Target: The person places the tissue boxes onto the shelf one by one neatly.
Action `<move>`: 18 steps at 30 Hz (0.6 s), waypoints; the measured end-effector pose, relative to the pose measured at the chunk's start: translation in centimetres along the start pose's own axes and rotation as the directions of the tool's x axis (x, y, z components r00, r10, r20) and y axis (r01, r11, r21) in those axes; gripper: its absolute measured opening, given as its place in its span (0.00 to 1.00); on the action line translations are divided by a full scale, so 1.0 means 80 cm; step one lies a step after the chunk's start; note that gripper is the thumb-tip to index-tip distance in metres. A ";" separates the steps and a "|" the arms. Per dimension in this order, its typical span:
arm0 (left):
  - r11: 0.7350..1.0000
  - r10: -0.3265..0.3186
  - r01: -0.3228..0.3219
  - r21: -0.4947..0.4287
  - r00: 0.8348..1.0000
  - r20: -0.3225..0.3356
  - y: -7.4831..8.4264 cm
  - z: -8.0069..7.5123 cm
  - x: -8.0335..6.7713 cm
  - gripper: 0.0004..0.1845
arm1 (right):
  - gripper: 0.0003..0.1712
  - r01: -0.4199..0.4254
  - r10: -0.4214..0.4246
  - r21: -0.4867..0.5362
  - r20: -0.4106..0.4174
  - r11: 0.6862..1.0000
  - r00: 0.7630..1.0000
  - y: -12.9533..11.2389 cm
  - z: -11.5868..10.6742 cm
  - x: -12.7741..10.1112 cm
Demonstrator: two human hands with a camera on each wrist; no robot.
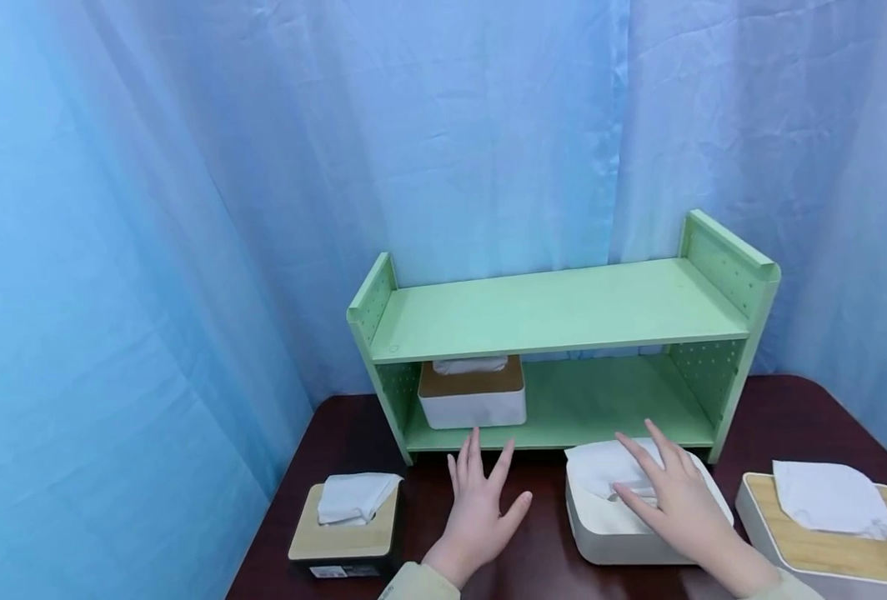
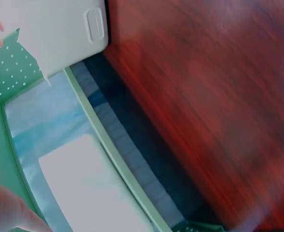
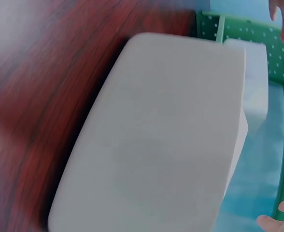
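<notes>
My left hand (image 1: pixel 481 517), fingers spread, hovers over the table in front of the green shelf (image 1: pixel 556 312). Nothing is in its grasp. My right hand (image 1: pixel 679 504) reaches with splayed fingers over an all-white tissue box (image 1: pixel 623 546), overlapping its tissue (image 1: pixel 597 467) in the head view. The side of that box (image 3: pixel 156 135) fills much of the right wrist view. On the shelf's lower level, at the left, sits a white tissue box with a brown wooden lid (image 1: pixel 473 383); its white side (image 2: pixel 93 183) shows in the left wrist view.
A smaller tissue box with a pale wooden lid and black base (image 1: pixel 346 542) stands on the dark red table (image 2: pixel 219 106) at left. Another wooden-lidded white tissue box (image 1: pixel 811 542) lies at far right. Blue curtains (image 1: pixel 488 150) hang behind and at the sides.
</notes>
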State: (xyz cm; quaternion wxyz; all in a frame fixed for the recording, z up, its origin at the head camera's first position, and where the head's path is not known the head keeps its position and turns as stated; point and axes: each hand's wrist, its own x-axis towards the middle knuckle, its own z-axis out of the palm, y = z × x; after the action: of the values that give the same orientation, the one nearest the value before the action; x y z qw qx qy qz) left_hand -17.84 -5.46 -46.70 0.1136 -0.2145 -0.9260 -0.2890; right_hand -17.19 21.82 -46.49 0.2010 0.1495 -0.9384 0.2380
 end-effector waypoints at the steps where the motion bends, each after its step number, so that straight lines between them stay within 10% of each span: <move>1: 1.000 0.000 0.000 -0.011 1.000 0.005 0.002 0.003 0.000 0.35 | 0.35 -0.002 0.002 -0.006 -0.009 1.000 1.000 0.004 -0.003 -0.002; 12: 0.997 -0.012 0.014 -0.069 1.000 0.019 0.021 0.025 0.004 0.39 | 0.36 -0.048 0.054 0.068 -0.089 0.997 0.995 0.045 -0.030 -0.018; 18: 0.997 0.003 0.000 -0.078 0.999 0.046 0.026 0.035 0.005 0.40 | 0.41 -0.129 0.129 0.155 0.007 0.979 0.992 0.063 -0.039 -0.027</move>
State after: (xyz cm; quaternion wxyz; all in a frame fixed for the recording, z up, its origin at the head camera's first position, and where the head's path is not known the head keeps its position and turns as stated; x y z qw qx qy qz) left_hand -17.44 -2.15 -47.79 0.0840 -0.2261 -0.9163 -0.3196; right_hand -16.23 28.06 -46.88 0.1741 0.1032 -0.9244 0.3232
